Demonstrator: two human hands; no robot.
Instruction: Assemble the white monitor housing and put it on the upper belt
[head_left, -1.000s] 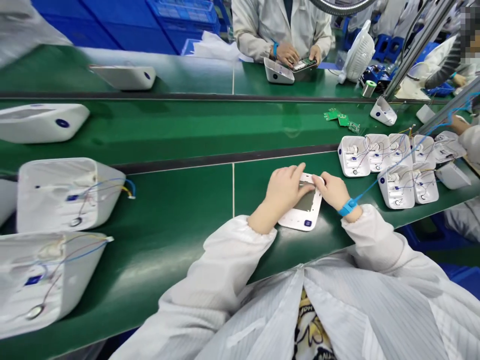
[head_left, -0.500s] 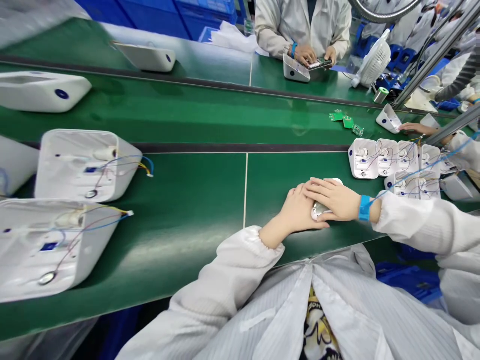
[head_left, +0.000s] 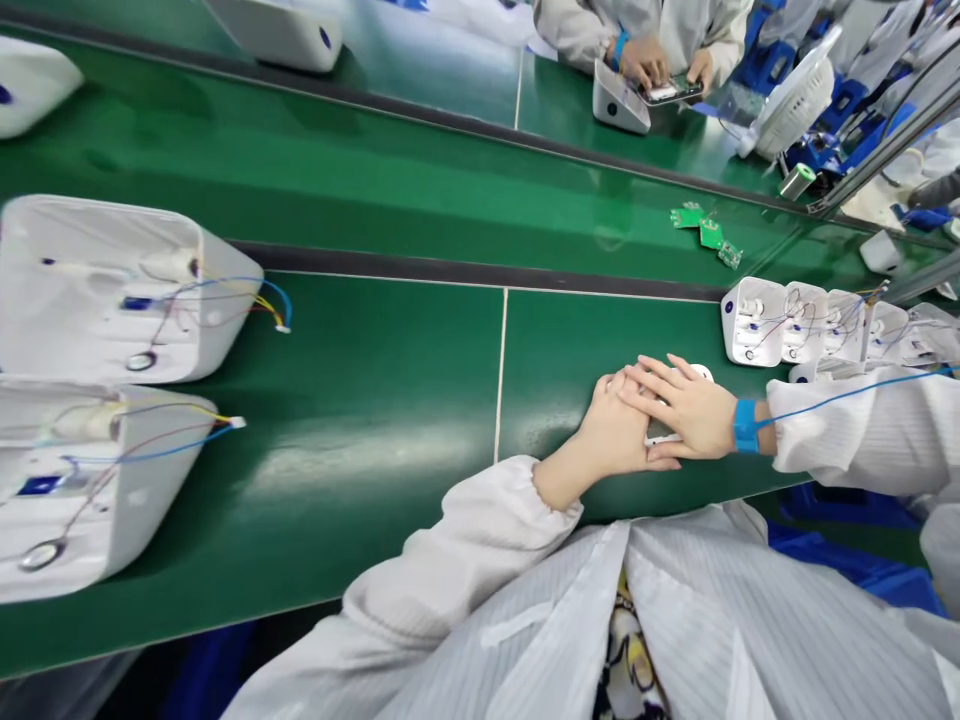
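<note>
My left hand [head_left: 613, 432] lies flat on the green bench, its fingertips partly covered by my other hand. Resting across those fingers is my right hand [head_left: 694, 412], fingers spread and stretched out, with a blue wrist strap [head_left: 745, 426] and cord. Under both hands is a flat white piece [head_left: 703, 372]; only its far end and a sliver between the hands show, so its kind cannot be made out. Neither hand visibly grips it. Just beyond my right hand stand white plastic housings [head_left: 752, 322] with wires inside.
Large open white housings [head_left: 161, 300] with wires and connectors are at the left. Green circuit boards [head_left: 709, 234] lie on the belt [head_left: 420, 215]. Across it, a co-worker's hands [head_left: 646, 62] handle a dark flat device beside a white housing [head_left: 621, 100]. A white basket [head_left: 795, 100] stands there too.
The view has shifted, so surroundings appear displaced. My right hand's fingers are spread wider, covering more of the white piece. The hand beside the right-hand housings is out of view.
</note>
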